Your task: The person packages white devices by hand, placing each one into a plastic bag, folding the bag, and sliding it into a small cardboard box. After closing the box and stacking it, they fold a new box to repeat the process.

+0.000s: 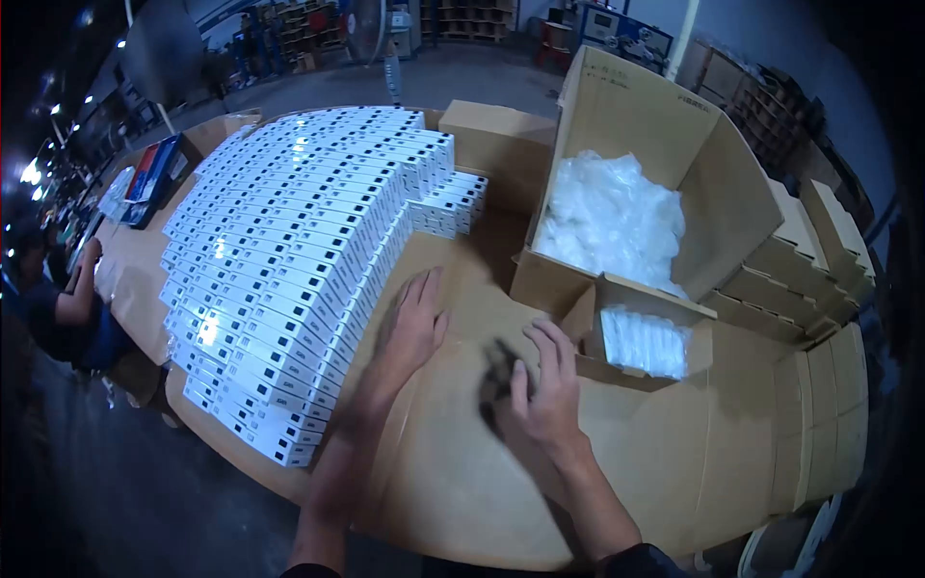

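Note:
My left hand [416, 326] rests on the cardboard-covered tabletop [453, 462], fingers stretched out and holding nothing. Just to its left rises a large stacked block of slim white boxes [279, 260] with small dark squares on their ends. My right hand [551, 393] hovers over the cardboard with a shadow beside it. Its fingers are apart and slightly bent, with nothing visible in them. Near its fingertips stands a small open carton [665, 383] with a row of clear plastic-wrapped pieces [644, 342] in it.
A big open carton [732, 183] holding crumpled clear plastic bags [617, 217] stands behind the small one. Folded cardboard boxes [819, 405] line the right edge. A blue-and-red tray [154, 178] lies far left, near another person's arm [82, 289].

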Motion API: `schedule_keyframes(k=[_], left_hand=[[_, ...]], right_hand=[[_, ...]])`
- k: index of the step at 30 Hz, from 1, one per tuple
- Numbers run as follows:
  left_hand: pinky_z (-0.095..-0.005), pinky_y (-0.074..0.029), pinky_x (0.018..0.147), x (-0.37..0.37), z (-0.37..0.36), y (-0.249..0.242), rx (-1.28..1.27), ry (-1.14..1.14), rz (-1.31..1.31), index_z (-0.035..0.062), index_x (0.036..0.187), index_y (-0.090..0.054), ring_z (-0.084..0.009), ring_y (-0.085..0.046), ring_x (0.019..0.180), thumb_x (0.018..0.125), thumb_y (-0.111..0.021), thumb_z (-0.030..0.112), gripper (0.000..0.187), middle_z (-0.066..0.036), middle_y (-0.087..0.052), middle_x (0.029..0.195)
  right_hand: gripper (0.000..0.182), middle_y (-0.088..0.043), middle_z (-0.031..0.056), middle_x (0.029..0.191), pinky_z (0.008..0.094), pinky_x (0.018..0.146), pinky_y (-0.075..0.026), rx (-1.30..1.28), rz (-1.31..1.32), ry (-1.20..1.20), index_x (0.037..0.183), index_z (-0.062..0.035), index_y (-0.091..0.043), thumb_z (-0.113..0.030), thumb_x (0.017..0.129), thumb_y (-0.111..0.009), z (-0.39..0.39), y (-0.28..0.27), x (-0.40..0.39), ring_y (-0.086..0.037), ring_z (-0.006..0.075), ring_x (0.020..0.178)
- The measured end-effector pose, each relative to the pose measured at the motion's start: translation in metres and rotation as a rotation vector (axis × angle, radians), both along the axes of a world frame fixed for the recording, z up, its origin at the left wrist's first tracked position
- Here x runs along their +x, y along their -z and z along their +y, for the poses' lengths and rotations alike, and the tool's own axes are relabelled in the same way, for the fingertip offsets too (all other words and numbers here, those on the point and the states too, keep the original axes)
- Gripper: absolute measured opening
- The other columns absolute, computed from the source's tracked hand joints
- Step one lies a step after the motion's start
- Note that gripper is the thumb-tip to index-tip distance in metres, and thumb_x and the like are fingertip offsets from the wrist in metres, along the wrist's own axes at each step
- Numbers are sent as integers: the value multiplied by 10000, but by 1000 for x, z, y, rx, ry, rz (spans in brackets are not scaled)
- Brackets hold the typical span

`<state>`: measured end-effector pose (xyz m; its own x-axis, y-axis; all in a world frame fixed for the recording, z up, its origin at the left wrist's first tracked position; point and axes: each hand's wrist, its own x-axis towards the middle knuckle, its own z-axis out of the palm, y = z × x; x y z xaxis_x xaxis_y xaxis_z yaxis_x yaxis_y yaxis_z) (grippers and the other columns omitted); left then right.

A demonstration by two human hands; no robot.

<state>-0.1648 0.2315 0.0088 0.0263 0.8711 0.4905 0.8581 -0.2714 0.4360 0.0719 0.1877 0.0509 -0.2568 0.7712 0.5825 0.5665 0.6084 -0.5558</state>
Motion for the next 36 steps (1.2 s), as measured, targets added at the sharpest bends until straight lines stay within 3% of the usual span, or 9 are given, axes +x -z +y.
schedule_keyframes(k=[4, 8, 13, 16, 23, 25, 28, 32, 36], left_hand=[[-467, -425, 1122, -19, 66, 6, 184, -13, 122, -36, 1467, -439, -403, -499, 1339, 864, -661, 67, 651, -241, -532, 1417], [-455, -407, 1141, -30, 116, 14, 237, -42, 246, -24, 1512, -412, -376, -478, 1383, 879, -605, 41, 664, -209, -539, 1428], [-448, -433, 1103, -35, 123, 22, 258, -99, 263, 11, 1537, -413, -355, -479, 1380, 908, -565, 37, 647, -180, -544, 1387], [-431, -464, 1056, -38, 116, 22, 162, -70, 240, 45, 1543, -418, -335, -518, 1320, 899, -584, 29, 665, -164, -552, 1331], [-411, -486, 959, -41, 118, 24, 277, -170, 211, 28, 1235, -677, -295, -576, 1165, 848, -648, 22, 389, -119, -578, 1227], [-419, -480, 964, -36, 102, 13, 291, -177, 124, 34, 1171, -706, -288, -576, 1157, 835, -673, 14, 338, -111, -590, 1186], [-456, -489, 964, -21, 62, -9, 372, -213, 45, 45, 1150, -724, -335, -572, 1155, 767, -757, -5, 388, -115, -590, 1188], [-458, -520, 988, 19, -4, -47, 464, -164, -82, 50, 1137, -728, -366, -560, 1236, 731, -743, -124, 442, -166, -557, 1224], [-463, -526, 979, 60, -42, -90, 408, 54, -117, 46, 1140, -722, -358, -591, 1178, 762, -757, -77, 399, -158, -581, 1215]], right_hand=[[469, -536, 296, 1365, 502, 1068, -453, -58, 11, -229, 1359, 42, -478, 34, 898, -567, 76, 27, -58, -535, 477, 1255], [658, -473, 350, 1422, 479, 1141, -401, -249, 102, -228, 1474, 24, -228, 119, 872, -475, 162, 36, -106, -476, 482, 1375], [693, -383, 377, 1516, 471, 1205, -334, -317, 153, -195, 1460, 60, -177, 137, 834, -463, 211, 50, -131, -382, 473, 1462], [706, -414, 399, 1494, 498, 1158, -393, -232, 110, -163, 1504, 68, -191, 74, 868, -496, 215, 55, -130, -467, 502, 1383], [754, -380, 388, 1507, 488, 1186, -359, -170, 93, -224, 1530, 59, -168, 110, 842, -473, 210, 60, -124, -438, 498, 1406], [764, -410, 366, 1486, 462, 1142, -405, -187, 120, -262, 1540, 34, -175, 104, 849, -493, 190, 43, -115, -524, 462, 1319], [723, -502, 255, 1420, 378, 843, -528, -333, 305, -301, 1564, -67, -224, -26, 939, -587, 146, 14, -93, -619, 233, 926], [558, -589, 97, 1220, 294, 757, -527, -892, 724, -680, 1560, -146, -308, -178, 1069, -573, 97, -24, -62, -581, 132, 930], [247, -604, 34, 1133, 264, 769, -563, -600, 574, -663, 1299, -72, -600, -177, 1079, -565, 79, -43, -24, -589, 105, 1004]])
